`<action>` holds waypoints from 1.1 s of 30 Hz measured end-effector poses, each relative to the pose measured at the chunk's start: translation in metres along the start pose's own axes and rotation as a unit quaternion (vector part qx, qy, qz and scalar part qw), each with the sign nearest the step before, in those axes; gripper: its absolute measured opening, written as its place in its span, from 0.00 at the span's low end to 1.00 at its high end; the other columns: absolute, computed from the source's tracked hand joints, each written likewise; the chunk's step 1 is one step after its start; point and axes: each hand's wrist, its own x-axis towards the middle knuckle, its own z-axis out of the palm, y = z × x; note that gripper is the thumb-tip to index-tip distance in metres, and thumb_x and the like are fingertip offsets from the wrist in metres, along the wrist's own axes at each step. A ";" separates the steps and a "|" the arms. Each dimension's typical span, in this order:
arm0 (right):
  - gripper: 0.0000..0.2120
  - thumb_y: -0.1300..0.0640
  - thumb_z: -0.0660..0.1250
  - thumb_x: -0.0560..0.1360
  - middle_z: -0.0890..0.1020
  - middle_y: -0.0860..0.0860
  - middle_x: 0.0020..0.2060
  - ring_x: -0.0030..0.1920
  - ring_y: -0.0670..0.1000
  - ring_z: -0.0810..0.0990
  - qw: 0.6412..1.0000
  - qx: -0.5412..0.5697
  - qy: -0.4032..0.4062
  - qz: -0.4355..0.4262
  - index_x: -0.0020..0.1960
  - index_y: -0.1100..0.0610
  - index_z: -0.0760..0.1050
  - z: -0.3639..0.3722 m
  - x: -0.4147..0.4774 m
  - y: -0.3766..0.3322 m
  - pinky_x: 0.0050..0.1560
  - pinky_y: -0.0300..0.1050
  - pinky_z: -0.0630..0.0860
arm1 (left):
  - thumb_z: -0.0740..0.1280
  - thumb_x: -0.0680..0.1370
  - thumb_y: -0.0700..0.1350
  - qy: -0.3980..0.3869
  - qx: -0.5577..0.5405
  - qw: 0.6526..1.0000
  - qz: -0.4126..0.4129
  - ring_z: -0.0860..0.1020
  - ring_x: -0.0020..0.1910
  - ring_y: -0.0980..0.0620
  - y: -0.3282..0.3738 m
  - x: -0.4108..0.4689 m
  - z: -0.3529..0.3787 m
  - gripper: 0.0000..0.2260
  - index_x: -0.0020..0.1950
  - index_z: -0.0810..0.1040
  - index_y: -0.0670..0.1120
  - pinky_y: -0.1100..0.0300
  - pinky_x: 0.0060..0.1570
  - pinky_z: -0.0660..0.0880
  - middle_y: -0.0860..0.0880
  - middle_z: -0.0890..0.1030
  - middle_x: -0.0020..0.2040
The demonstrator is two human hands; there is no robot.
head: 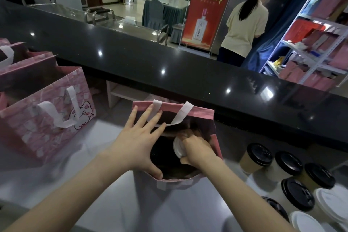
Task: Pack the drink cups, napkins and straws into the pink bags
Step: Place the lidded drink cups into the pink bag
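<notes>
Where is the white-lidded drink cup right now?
Head view, centre: the white-lidded drink cup is in the mouth of the open pink bag with white handles, held by the right hand; the left hand spreads the bag open.

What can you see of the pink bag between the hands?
The pink bag looks like paper, with flat white handles. It stands upright and open on the pale counter. The left hand spreads its mouth, fingers at the far rim, thumb at the near rim. The right hand holds a white-lidded cup inside it.
</notes>
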 end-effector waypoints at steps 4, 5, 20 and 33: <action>0.39 0.56 0.75 0.67 0.67 0.55 0.68 0.66 0.60 0.67 1.000 0.017 -0.009 0.007 0.74 0.50 0.61 -0.002 0.007 0.001 0.62 0.55 0.74 | 0.59 0.56 0.80 -0.004 -0.003 1.000 0.006 0.19 0.68 0.47 -0.003 0.004 0.001 0.59 0.78 0.40 0.54 0.40 0.67 0.24 0.47 0.33 0.78; 0.40 0.56 0.75 0.68 0.67 0.55 0.68 0.66 0.60 0.68 0.999 0.024 -0.019 0.015 0.74 0.50 0.60 -0.001 0.009 0.002 0.63 0.55 0.74 | 0.59 0.56 0.79 -0.004 -0.006 1.000 0.009 0.18 0.68 0.47 -0.003 0.005 0.001 0.59 0.78 0.40 0.55 0.41 0.66 0.22 0.47 0.32 0.78; 0.30 0.38 0.63 0.75 0.65 0.48 0.72 0.70 0.52 0.66 0.992 0.057 0.098 -0.047 0.74 0.47 0.62 -0.028 -0.020 -0.001 0.67 0.48 0.66 | 0.44 0.64 0.81 0.037 -0.083 0.996 -0.003 0.25 0.73 0.52 -0.020 0.016 0.005 0.47 0.78 0.49 0.59 0.41 0.71 0.28 0.52 0.42 0.80; 0.05 0.61 0.77 0.66 0.82 0.52 0.37 0.41 0.56 0.81 0.948 -0.058 0.312 -0.011 0.38 0.57 0.81 -0.037 -0.041 0.055 0.43 0.47 0.77 | 0.65 0.74 0.62 0.155 -0.201 0.967 -0.007 0.50 0.79 0.48 -0.013 0.031 0.016 0.23 0.68 0.75 0.55 0.46 0.76 0.48 0.50 0.63 0.77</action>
